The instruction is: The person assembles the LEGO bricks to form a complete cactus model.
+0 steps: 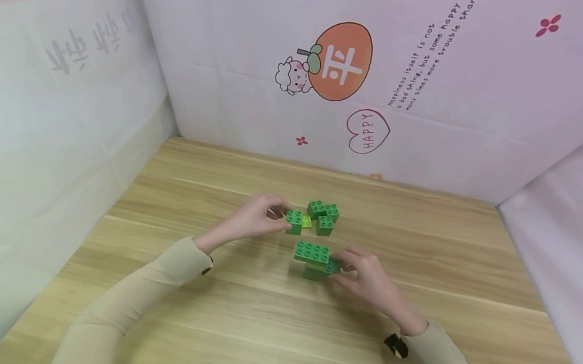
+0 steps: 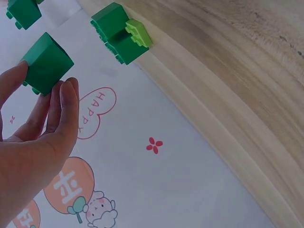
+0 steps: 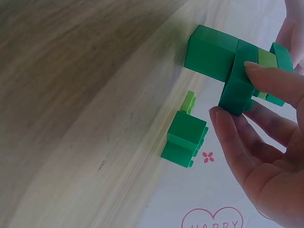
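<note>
My left hand (image 1: pixel 260 218) pinches a dark green building brick (image 1: pixel 294 220) with studs on top. In the left wrist view that brick (image 2: pixel 50 64) sits between thumb and fingertips, its hollow underside partly showing. Nearer to me, my right hand (image 1: pixel 366 274) grips the side of a small stack of building bricks (image 1: pixel 312 253). According to the right wrist view, the stack has a tall green block (image 3: pixel 211 51) at the bottom, a wider green brick (image 3: pixel 237 80) between thumb and fingers, a light green layer (image 3: pixel 267 60) and a long green brick on top.
Several loose green bricks (image 1: pixel 325 225) stand close together on the wooden table (image 1: pixel 241 314), beyond the stack. A light green brick (image 1: pixel 306 221) lies beside them, partly behind the left hand's brick. White printed cloth (image 1: pixel 247 88) encloses the table at the back and sides.
</note>
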Available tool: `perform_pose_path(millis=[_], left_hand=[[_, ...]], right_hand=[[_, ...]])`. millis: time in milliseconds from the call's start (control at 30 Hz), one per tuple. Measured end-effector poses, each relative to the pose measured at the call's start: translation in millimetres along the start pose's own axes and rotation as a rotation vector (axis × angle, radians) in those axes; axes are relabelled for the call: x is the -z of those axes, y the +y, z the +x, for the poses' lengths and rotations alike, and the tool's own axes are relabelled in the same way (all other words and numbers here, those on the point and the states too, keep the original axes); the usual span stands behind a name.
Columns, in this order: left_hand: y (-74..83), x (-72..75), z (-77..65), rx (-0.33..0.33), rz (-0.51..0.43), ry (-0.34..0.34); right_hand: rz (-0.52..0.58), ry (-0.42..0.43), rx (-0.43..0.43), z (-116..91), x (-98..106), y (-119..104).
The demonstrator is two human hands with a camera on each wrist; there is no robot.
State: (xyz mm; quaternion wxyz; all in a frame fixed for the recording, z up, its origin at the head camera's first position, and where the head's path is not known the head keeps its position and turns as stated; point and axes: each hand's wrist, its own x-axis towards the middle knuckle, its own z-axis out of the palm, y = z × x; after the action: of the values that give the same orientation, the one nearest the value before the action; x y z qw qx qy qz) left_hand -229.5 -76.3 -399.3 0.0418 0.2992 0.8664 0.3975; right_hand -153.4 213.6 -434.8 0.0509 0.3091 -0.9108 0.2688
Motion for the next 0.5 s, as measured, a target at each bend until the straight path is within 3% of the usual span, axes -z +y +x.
perform_pose_path(millis=[500], left_hand=[[16.4,5.3,-3.7,-0.037,-0.002,-0.016]], right_hand=[[-0.01,0.012,0.009,-1,-2,2]])
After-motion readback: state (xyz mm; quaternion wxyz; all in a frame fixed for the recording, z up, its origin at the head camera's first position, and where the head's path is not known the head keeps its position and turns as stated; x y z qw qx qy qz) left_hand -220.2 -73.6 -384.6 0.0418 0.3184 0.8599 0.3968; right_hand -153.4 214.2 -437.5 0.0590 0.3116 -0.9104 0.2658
